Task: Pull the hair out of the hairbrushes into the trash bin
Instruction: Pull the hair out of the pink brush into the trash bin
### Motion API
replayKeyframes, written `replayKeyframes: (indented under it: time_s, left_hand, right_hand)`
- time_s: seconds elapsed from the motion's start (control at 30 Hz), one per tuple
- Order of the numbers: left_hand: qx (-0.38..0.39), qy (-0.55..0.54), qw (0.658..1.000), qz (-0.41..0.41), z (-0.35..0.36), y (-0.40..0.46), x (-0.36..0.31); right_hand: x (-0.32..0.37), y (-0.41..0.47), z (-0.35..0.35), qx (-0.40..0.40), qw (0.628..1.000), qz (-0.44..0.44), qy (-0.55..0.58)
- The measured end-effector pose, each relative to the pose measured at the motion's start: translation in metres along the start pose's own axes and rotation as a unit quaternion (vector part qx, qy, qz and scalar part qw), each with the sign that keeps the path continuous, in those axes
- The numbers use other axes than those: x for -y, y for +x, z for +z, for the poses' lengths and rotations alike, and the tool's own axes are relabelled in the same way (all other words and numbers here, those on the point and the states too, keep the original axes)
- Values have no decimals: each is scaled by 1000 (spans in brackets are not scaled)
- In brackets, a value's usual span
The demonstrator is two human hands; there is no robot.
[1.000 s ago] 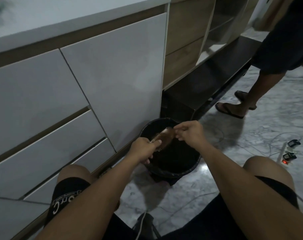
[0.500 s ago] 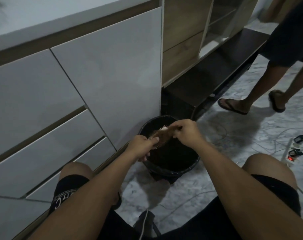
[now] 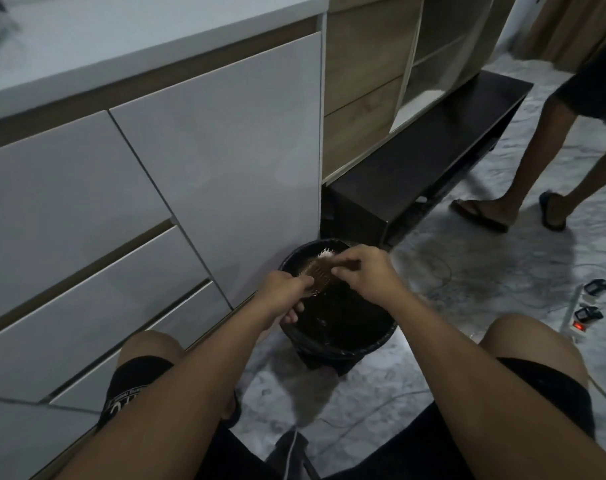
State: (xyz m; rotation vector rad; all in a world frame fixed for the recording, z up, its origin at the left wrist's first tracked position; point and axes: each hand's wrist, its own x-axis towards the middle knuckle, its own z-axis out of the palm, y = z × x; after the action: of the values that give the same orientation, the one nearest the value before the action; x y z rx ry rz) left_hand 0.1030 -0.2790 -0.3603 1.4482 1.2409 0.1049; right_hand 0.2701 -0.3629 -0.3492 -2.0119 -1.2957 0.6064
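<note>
Left hand [image 3: 282, 287] curled round the handle of the brown hairbrush [image 3: 320, 273], held over the black trash bin [image 3: 343, 344] with long axis running from near-left up to far-right, head pointing away, bristles up, right hand [image 3: 364, 271] pinching at those bristles.

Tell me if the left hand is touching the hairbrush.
Touching. The head view shows the left hand gripping the hairbrush by its handle end, above the trash bin.
</note>
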Motion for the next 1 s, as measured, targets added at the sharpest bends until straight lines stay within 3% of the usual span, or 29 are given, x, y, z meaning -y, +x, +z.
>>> replayKeyframes:
  time_s: [0.2,0.33,0.47,0.77,1.0]
  left_hand:
    - [-20,5,1000,1,-3,2,7]
    - [-12,6,1000,3,-4,3,5]
    - [1,11,1000,7,-3,-1,-2]
    - [-18,0,1000,2,-4,5,4]
    - [-105,-47,993,-20,-10,10,11]
  right_hand:
    - [-5,4,-7,-141,970,122,155]
    - [-2,3,-6,-47,980,124,147]
    - [2,-5,3,10,995,44,89]
    - [0,-1,-4,-100,977,147,117]
    - [-10,7,-8,-160,956,220,111]
